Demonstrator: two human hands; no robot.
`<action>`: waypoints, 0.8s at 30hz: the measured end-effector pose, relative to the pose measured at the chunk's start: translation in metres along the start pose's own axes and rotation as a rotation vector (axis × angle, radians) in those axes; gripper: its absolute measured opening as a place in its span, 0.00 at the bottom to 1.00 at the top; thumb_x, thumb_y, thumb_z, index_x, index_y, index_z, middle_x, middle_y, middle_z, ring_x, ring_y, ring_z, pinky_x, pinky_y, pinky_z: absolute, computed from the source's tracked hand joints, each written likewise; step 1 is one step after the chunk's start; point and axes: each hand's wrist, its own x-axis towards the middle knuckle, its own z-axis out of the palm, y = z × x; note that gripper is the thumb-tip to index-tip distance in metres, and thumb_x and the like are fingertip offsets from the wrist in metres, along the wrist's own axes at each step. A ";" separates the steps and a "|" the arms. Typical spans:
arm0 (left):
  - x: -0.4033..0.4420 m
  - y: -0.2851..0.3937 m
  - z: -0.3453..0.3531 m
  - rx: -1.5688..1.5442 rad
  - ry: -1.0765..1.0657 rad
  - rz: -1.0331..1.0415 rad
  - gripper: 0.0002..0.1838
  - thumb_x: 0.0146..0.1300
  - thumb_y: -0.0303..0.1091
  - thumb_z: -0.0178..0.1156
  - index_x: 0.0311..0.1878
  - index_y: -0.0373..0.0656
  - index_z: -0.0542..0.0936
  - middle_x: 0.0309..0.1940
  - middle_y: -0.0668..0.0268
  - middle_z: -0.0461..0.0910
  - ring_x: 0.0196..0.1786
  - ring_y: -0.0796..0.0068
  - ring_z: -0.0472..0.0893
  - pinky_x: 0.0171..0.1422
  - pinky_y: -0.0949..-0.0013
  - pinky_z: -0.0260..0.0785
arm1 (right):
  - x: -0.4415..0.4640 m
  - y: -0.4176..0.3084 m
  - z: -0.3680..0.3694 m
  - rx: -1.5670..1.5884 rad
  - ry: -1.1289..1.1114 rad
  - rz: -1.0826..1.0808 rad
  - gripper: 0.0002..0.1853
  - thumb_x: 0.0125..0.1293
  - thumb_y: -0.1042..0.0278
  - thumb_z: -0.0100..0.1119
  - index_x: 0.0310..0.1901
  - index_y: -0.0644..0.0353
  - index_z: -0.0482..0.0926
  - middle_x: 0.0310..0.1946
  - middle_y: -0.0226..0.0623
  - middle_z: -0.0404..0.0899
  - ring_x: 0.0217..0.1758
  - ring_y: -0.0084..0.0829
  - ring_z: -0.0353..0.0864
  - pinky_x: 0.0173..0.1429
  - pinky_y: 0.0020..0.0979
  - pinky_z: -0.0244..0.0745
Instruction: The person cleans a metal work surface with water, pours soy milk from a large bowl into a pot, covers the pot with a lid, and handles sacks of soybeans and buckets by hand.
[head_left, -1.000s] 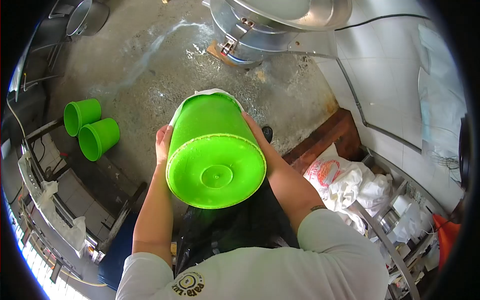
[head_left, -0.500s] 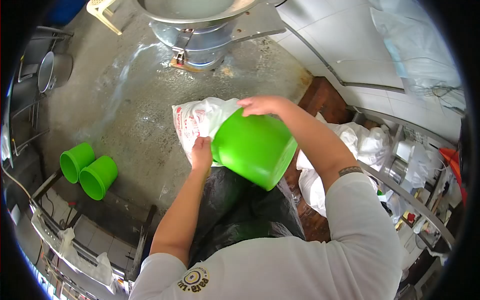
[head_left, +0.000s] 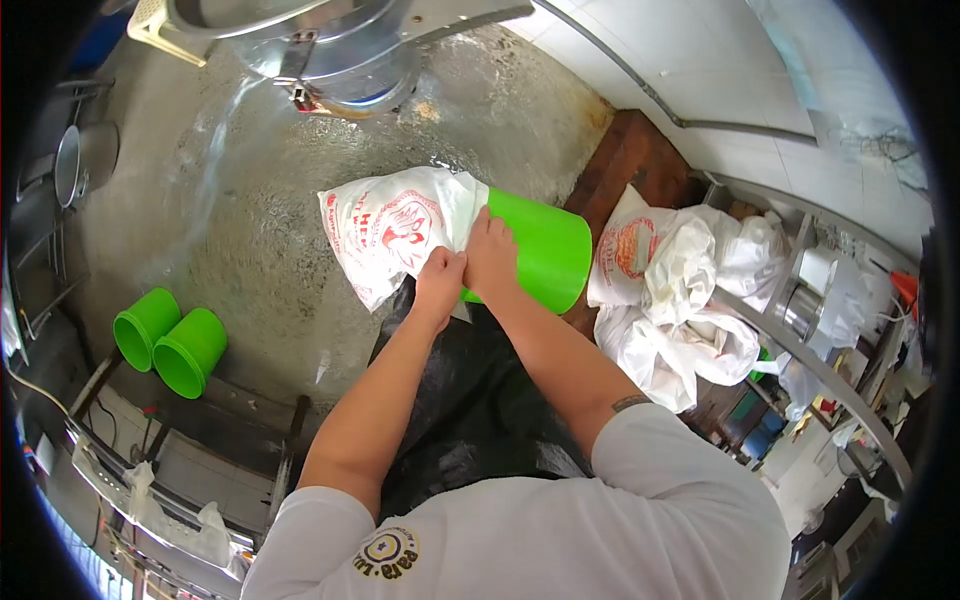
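A white sack (head_left: 385, 225) with red print has its mouth drawn over the end of a green bucket (head_left: 545, 250), which lies on its side with its base to the right. My left hand (head_left: 437, 287) is closed on the sack's edge at the near side of the bucket. Right beside it, my right hand (head_left: 492, 255) is closed over the sack's rim where it meets the bucket wall. The two hands nearly touch. Inside the sack, the bucket's mouth is hidden.
Two green buckets (head_left: 190, 352) lie on the wet concrete floor (head_left: 270, 240) at left. A round metal machine (head_left: 340, 65) stands ahead. To the right, several white sacks (head_left: 680, 270) rest on brown boards beside a metal rack (head_left: 820, 380). A metal pot (head_left: 95, 160) is far left.
My right hand has moved from the bucket's far side down to the near side, next to my left hand. The bucket now lies more level, and the sack is spread out more fully.
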 end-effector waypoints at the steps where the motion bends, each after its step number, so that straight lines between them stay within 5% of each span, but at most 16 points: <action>1: 0.001 -0.001 0.003 0.015 -0.007 -0.002 0.14 0.73 0.41 0.60 0.38 0.39 0.77 0.29 0.70 0.72 0.36 0.77 0.69 0.43 0.67 0.65 | -0.002 0.004 0.002 0.011 0.002 0.012 0.53 0.58 0.59 0.73 0.79 0.72 0.54 0.63 0.55 0.71 0.65 0.56 0.74 0.69 0.59 0.71; 3: 0.003 0.001 0.007 0.073 -0.041 0.005 0.14 0.73 0.41 0.61 0.37 0.39 0.77 0.28 0.69 0.73 0.34 0.75 0.70 0.41 0.66 0.66 | -0.003 0.010 0.001 0.035 0.005 0.032 0.52 0.58 0.62 0.73 0.78 0.74 0.54 0.62 0.58 0.73 0.63 0.56 0.76 0.69 0.49 0.75; 8: 0.001 -0.015 0.044 0.363 -0.030 0.111 0.15 0.74 0.42 0.61 0.38 0.39 0.77 0.28 0.65 0.76 0.34 0.76 0.72 0.40 0.64 0.68 | -0.023 0.054 0.003 0.219 0.044 0.192 0.50 0.59 0.62 0.72 0.78 0.71 0.54 0.61 0.64 0.72 0.63 0.61 0.77 0.68 0.51 0.75; 16: 0.032 -0.009 0.022 -0.166 0.144 0.014 0.10 0.75 0.38 0.60 0.43 0.40 0.79 0.29 0.70 0.73 0.35 0.78 0.69 0.40 0.65 0.64 | -0.071 0.150 -0.052 0.389 0.105 0.254 0.46 0.56 0.69 0.65 0.77 0.66 0.57 0.66 0.69 0.69 0.69 0.64 0.73 0.73 0.50 0.71; 18: 0.044 -0.017 -0.016 -0.184 0.154 0.000 0.11 0.75 0.39 0.59 0.45 0.40 0.80 0.32 0.68 0.76 0.37 0.77 0.71 0.43 0.66 0.66 | -0.073 0.187 -0.034 0.370 0.339 0.201 0.40 0.60 0.71 0.62 0.76 0.59 0.61 0.63 0.64 0.74 0.65 0.63 0.75 0.68 0.53 0.74; 24: 0.036 -0.024 -0.116 -0.019 0.290 -0.157 0.34 0.76 0.57 0.57 0.64 0.29 0.79 0.51 0.53 0.85 0.52 0.65 0.83 0.57 0.61 0.74 | -0.050 0.248 -0.016 0.574 0.450 0.373 0.30 0.61 0.71 0.61 0.67 0.63 0.72 0.58 0.59 0.80 0.61 0.61 0.81 0.65 0.49 0.76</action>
